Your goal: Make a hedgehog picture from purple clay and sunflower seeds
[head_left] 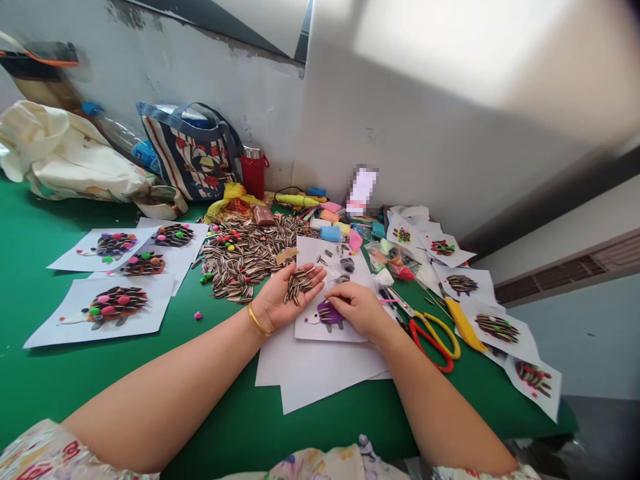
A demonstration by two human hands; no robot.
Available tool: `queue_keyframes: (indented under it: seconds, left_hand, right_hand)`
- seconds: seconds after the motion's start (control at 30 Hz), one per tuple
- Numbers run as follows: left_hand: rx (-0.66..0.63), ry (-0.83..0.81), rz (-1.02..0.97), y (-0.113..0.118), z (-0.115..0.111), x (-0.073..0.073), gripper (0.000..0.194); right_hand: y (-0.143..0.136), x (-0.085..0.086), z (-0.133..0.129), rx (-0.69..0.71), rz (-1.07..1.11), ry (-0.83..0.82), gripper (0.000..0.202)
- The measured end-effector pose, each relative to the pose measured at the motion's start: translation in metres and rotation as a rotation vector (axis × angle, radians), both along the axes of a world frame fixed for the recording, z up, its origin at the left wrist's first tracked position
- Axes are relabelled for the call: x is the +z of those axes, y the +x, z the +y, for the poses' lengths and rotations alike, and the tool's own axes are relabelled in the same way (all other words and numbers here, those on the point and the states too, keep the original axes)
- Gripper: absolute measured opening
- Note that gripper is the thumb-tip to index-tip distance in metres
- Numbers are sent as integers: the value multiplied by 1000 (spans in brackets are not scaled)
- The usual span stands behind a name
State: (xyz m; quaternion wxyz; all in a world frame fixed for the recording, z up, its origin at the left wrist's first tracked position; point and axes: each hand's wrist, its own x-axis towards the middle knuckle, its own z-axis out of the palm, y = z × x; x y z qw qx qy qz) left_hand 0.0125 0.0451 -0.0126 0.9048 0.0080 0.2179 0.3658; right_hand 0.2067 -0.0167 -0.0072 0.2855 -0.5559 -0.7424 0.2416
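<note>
My left hand (283,293) is turned palm up, its fingers stretched out, with a small heap of sunflower seeds (299,287) lying in it. Just to its right, my right hand (356,308) pinches a sunflower seed, mostly hidden by the fingertips, over a purple clay hedgehog (330,315). Several striped seeds stick in the hedgehog's back, and its pale snout points left. It lies on a white paper sheet (307,331), with dark clay lumps (346,265) and loose seeds farther up the same sheet. More blank paper (320,383) lies beneath.
Behind my left hand spreads a large pile of sunflower seeds (245,253). Scissors (425,327) and a yellow cutter (465,323) lie at right. Seed-covered hedgehog pictures (117,307) line both sides. A striped bag (193,153) and red bottle (253,173) stand against the wall.
</note>
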Motion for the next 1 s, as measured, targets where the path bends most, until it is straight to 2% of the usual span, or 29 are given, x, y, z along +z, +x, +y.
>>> queue_keyframes:
  seconds: [0.23, 0.7, 1.0]
  left_hand:
    - [11, -12, 16, 0, -1, 3, 29]
    - [13, 8, 32, 0, 0, 0, 30]
    - [12, 6, 31, 0, 0, 2, 29]
  right_hand:
    - [-2, -4, 1, -19, 5, -12, 15]
    - [-1, 2, 3, 116, -183, 23, 22]
    - [0, -4, 3, 166, -151, 142, 22]
